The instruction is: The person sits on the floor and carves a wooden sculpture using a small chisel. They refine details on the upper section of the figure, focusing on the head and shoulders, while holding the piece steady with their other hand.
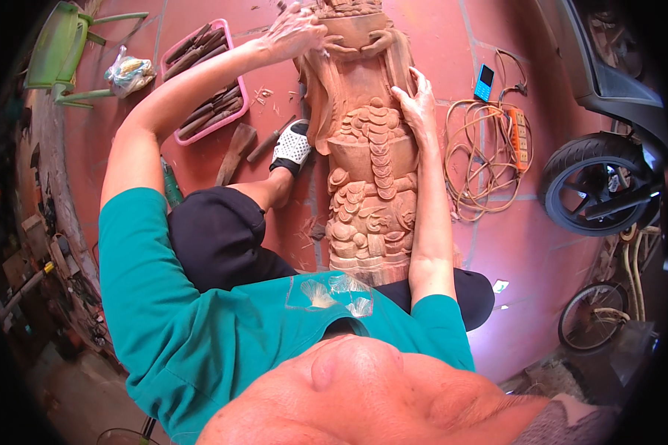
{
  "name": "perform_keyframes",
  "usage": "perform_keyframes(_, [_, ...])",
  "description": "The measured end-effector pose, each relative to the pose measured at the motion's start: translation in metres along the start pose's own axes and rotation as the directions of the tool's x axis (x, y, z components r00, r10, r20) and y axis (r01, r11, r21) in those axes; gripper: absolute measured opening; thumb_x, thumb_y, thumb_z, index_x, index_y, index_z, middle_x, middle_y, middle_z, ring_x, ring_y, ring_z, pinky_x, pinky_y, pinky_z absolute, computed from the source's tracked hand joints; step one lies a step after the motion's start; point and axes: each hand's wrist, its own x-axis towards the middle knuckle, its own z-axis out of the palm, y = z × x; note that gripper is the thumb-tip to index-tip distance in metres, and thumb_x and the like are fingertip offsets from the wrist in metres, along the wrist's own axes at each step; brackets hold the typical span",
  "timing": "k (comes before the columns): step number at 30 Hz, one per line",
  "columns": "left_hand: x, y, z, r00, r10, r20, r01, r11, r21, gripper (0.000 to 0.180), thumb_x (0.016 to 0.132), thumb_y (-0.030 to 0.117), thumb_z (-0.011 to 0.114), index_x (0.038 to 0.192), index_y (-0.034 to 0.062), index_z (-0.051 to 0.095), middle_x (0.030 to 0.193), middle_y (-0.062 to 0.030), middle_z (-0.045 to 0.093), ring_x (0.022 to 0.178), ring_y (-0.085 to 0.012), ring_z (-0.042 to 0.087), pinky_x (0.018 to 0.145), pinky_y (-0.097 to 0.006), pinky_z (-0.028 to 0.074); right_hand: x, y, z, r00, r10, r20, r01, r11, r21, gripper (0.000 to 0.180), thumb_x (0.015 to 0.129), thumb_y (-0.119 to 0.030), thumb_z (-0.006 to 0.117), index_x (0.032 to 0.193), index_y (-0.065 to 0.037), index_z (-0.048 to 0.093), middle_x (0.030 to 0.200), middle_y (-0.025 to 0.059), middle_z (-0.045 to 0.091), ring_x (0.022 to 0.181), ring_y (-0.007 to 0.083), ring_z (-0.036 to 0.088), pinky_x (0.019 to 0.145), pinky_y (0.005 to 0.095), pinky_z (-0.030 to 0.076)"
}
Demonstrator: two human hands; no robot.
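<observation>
A carved wooden statue [375, 156] lies lengthwise in front of me, its lower end by my lap. Folded carved hands, a heap of rounded, coin-like shapes and swirling relief cover it. At the upper left side of the statue is my left hand [295, 35], beside the carved hands. Its fingers are curled; what they hold, if anything, is hidden. My right hand [417, 106] rests against the statue's right side with its fingers stretched out, holding nothing.
Left of the statue, a pink basket [239, 111] holds several chisel-like tools; a wooden mallet [235, 153] lies below. A green stool [58, 48] and plastic bag [129, 73] stand farther left. Rightward are a coiled cord [460, 194], orange power strip [518, 139], blue phone [485, 82] and motorbike wheel [597, 184].
</observation>
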Motion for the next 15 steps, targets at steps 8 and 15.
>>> perform_keyframes(8, [0.024, 0.0, -0.016, 0.936, -0.145, 0.322, 0.195, 0.972, -0.129, 0.019, 0.074, 0.03, 0.07, 0.073, 0.0134, 0.063, 0.075, -0.0038, 0.063, 0.084, -0.0206, 0.06, 0.082, -0.036, 0.033, 0.005, 0.01, 0.002, 1.0, -0.023, 0.021, 0.022, 0.998, 0.063, 0.065, 0.075, -0.022, 0.076, 0.132, -0.002, 0.052, 0.13, 0.0215, 0.054, 0.123, 0.0343, 0.052, 0.105, 0.041, 0.041])
perform_keyframes(15, [0.01, -0.026, 0.001, 0.815, 0.007, 0.579, -0.308, 0.852, 0.424, 0.015, 0.078, 0.025, 0.069, 0.088, 0.0138, 0.066, 0.084, -0.0056, 0.065, 0.094, -0.0233, 0.06, 0.083, -0.042, 0.036, 0.006, 0.023, -0.001, 1.0, -0.029, 0.009, 0.028, 0.998, 0.06, 0.065, 0.075, -0.022, 0.076, 0.132, -0.001, 0.052, 0.131, 0.0229, 0.054, 0.124, 0.0356, 0.05, 0.106, 0.0418, 0.04])
